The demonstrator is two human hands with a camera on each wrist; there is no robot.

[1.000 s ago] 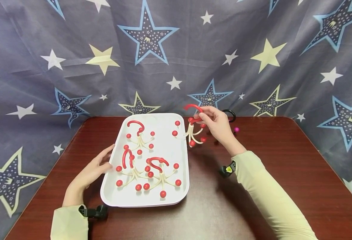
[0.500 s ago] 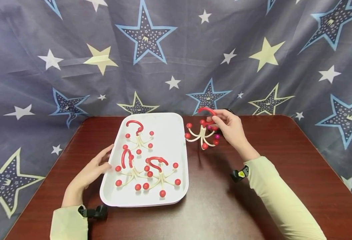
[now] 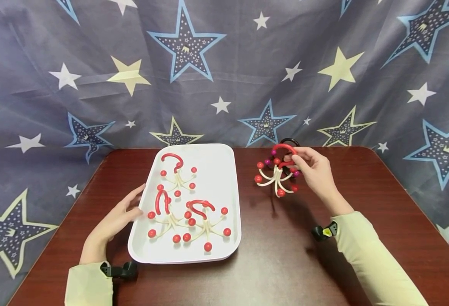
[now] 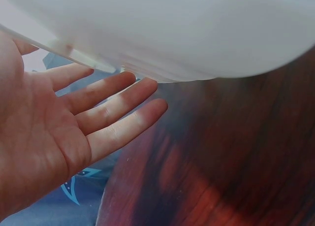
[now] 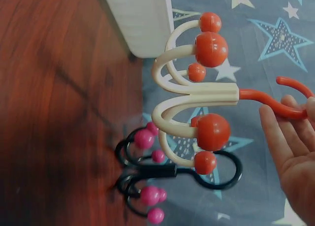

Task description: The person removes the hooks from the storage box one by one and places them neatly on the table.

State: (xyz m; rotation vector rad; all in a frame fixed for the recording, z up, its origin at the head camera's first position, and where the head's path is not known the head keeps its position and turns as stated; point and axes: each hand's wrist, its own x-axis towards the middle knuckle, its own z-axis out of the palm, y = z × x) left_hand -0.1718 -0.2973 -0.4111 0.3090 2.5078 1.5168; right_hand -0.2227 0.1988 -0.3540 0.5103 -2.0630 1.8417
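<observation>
My right hand [image 3: 318, 174] pinches the red hook at the top of a cream multi-arm hook hanger [image 3: 277, 173] with red balls on its arm ends. This hanger is upright over the table, to the right of the white tray [image 3: 217, 170]; in the right wrist view its stem [image 5: 214, 94] runs toward my fingertips. At the tray's left wall, my left hand [image 3: 113, 219] has its fingertips right at the side, fingers straight in the left wrist view. Inside the tray stand three matching hangers: one at the back [image 3: 178, 182], two at the front [image 3: 171, 219] [image 3: 207, 226].
Behind the held hanger stands a black hanger [image 5: 155, 172] with pink balls, partly hidden in the head view. The dark red wooden table [image 3: 270, 263] ends at a star-patterned curtain [image 3: 240, 85].
My right hand has carried the hanger rightward from the tray's right edge, slightly lower, to in front of the black hanger. My left hand and the tray stay in place.
</observation>
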